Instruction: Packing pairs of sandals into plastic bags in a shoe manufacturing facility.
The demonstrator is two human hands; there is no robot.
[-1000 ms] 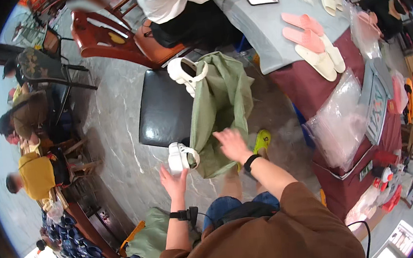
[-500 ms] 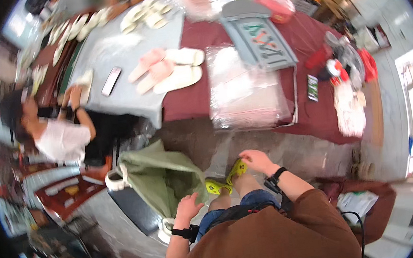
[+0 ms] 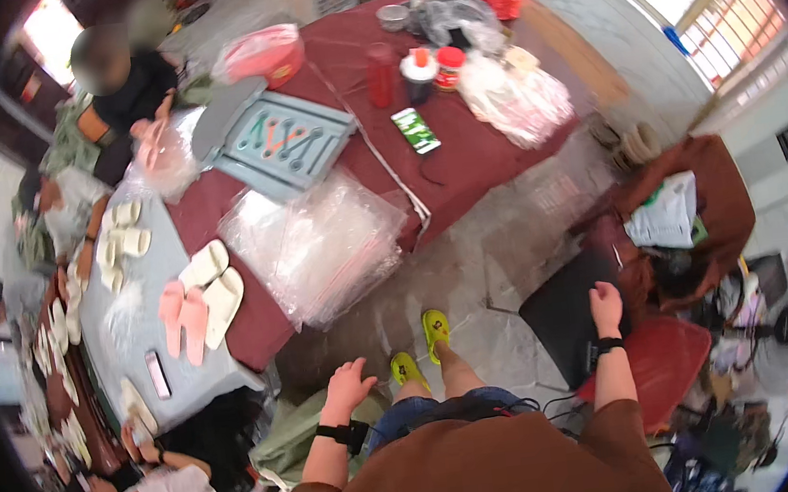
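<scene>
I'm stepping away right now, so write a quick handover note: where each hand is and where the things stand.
Left hand: open, empty, fingers spread above the olive-green bag at the person's left.
Right hand: resting flat on the black seat pad of the chair at the right, gripping nothing.
Pink and cream slippers lie on the table beside a stack of clear plastic bags.
No slipper is in either hand; none visibly bagged.

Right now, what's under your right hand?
The right hand rests on a black seat pad, beside a red chair seat. What supports the pad is hidden beneath it. The left hand hovers over a green bag.
</scene>
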